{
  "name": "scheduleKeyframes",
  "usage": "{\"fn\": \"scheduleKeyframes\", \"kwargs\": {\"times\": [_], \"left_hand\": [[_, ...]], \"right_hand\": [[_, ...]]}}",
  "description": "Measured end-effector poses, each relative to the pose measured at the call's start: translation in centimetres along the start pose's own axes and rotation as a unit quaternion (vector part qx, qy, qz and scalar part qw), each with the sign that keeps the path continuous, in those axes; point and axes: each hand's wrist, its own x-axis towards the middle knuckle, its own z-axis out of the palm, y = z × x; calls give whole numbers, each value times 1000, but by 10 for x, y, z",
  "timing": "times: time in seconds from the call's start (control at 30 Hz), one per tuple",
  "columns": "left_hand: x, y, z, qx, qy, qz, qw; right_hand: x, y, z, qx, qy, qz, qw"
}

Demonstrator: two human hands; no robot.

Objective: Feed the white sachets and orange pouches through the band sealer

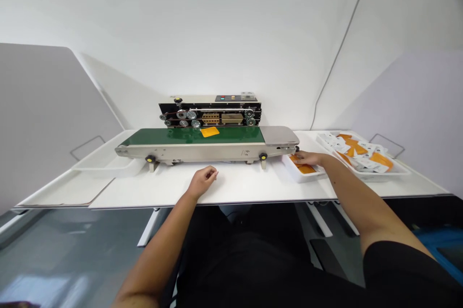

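Note:
My right hand reaches into a small white tray at the conveyor's right end. Its fingers and thumb close on the edge of an orange packet on the pile there. My left hand hovers over or rests on the white table in front of the machine, fingers curled in, with nothing visible in them. Behind it stands a band sealing machine with a green conveyor belt. One flat yellow-orange packet lies on the belt near the sealing rollers.
A larger white tray on the right holds many orange and white packets. On the left, a shallow white bin stands beyond the conveyor end. Grey partitions flank the table. A cable runs down the wall.

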Motion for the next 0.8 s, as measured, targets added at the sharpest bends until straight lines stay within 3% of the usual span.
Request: {"fn": "scheduleKeyframes", "kwargs": {"times": [0.13, 0.23, 0.53, 0.8], "left_hand": [[1, 2, 0, 7, -6, -1, 1000], [1, 1, 0, 7, -3, -2, 1000], [2, 2, 0, 6, -15, -1, 1000], [2, 0, 1, 6, -10, -1, 1000]], "right_hand": [[-9, -11, 11, 92, -112, 56, 988], [-13, -17, 19, 121, -146, 74, 979], [-15, -27, 26, 158, -142, 90, 973], [-7, -27, 31, 77, -56, 43, 995]]}}
